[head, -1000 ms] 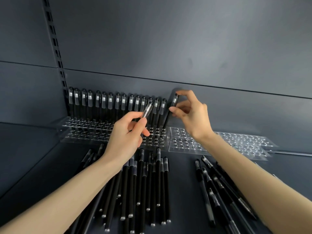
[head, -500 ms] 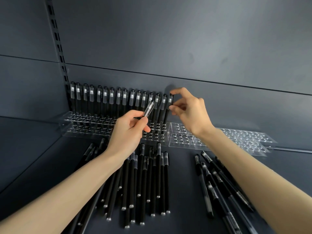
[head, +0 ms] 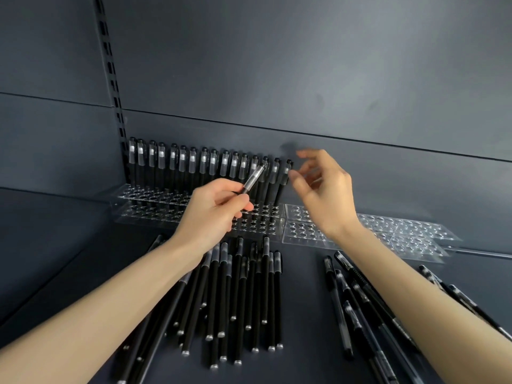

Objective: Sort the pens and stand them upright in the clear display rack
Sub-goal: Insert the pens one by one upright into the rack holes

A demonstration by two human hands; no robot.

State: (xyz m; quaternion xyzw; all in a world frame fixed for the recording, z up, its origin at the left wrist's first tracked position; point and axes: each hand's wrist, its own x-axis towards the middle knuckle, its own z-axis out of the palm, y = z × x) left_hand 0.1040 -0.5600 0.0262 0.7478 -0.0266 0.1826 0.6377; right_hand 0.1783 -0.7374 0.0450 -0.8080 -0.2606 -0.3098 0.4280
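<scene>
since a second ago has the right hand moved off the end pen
Yes: right hand has opened and drawn just right of the end pen standing in the clear rack.

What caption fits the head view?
Left hand grips a pen; right hand, open, hovers beside upright pens in the clear rack.

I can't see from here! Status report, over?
Left hand grips one pen. Right hand open by last standing pen. Clear rack back row part full, nothing blocking.

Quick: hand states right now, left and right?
Left hand: grips one pen.
Right hand: open, holding nothing.
</scene>
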